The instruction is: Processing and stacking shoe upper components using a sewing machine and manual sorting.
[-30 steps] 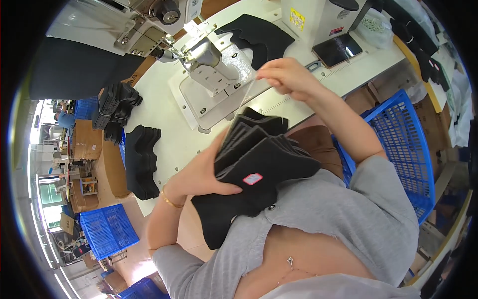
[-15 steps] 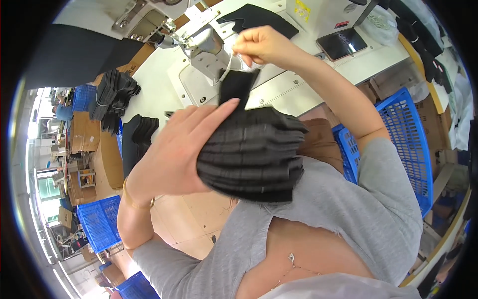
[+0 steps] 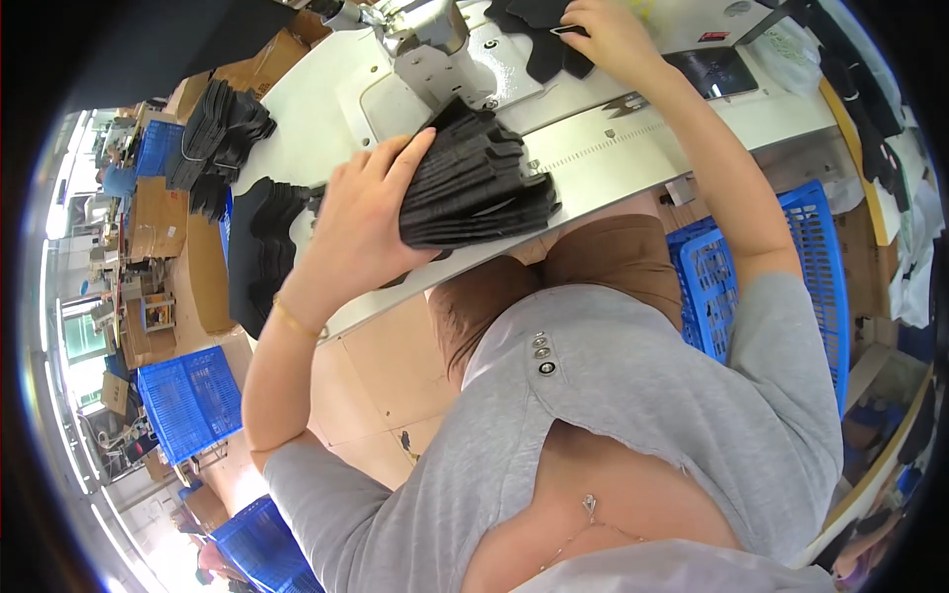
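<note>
The left hand (image 3: 368, 219) holds a thick bundle of black cloth (image 3: 479, 188) by its left side. Its thumb and fingers are wrapped around that side and press the layers together. The bundle is in front of the sewing machine (image 3: 430, 49), by the near edge of the white table (image 3: 593, 148). It is made of many thin, flat pieces, one on top of the other, like the pages of a fat book. The pieces are black all over and look dull and soft, with a bit of grey shine along some edges. Their edges are wavy, with bumps and dips. On the right side the layers spread out like a fan, and some poke out more than others. Near the hand they sit close and tight.

The right hand (image 3: 608, 42) is stretched far out, at the top of the view, by some loose black pieces (image 3: 534, 40) on the table. Its fingers are bent and there is something small and thin at the tips, but it is too small there to tell whether they pinch it.

A pair of little scissors (image 3: 625, 105) lies below that hand, and a dark phone (image 3: 714, 72) lies to the right. On the table's left side is another black pile (image 3: 262, 247), with wavy edges too.
</note>
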`<action>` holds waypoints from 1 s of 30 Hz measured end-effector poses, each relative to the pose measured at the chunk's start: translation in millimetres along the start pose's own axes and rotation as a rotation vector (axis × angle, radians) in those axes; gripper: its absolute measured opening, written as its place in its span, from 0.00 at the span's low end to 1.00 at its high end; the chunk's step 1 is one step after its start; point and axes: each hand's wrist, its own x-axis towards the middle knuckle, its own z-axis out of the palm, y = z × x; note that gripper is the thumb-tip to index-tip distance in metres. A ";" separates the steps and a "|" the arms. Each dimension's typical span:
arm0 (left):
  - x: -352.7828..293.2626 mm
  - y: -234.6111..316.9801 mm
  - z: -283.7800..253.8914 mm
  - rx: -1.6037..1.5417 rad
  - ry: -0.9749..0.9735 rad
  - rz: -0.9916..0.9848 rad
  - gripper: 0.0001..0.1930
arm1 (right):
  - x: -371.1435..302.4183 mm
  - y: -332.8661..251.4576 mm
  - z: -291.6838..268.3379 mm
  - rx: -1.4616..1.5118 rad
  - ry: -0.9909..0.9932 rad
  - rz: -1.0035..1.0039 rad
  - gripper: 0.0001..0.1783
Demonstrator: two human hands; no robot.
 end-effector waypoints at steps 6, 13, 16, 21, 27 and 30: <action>-0.6 -7.2 10.4 -0.072 0.084 -0.108 0.51 | -62.6 -50.2 15.6 0.531 0.332 -0.301 0.34; 6.2 -14.5 -1.3 -0.195 -0.112 0.008 0.53 | -86.7 -121.8 40.9 1.002 0.016 -0.301 0.70; -7.8 -18.6 5.5 -0.267 0.003 0.042 0.53 | -75.4 -124.1 36.2 0.898 -0.116 -0.359 0.70; -38.8 -22.2 2.1 -0.086 0.063 -0.146 0.56 | -62.2 -123.1 48.7 0.770 -0.198 -0.326 0.65; -104.4 -70.9 39.3 -0.479 0.239 -0.563 0.70 | -63.6 -102.5 34.9 1.087 -0.229 -0.163 0.61; -108.1 -79.7 97.5 -1.038 0.560 -0.346 0.78 | -59.8 -100.8 45.0 0.998 -0.087 -0.321 0.59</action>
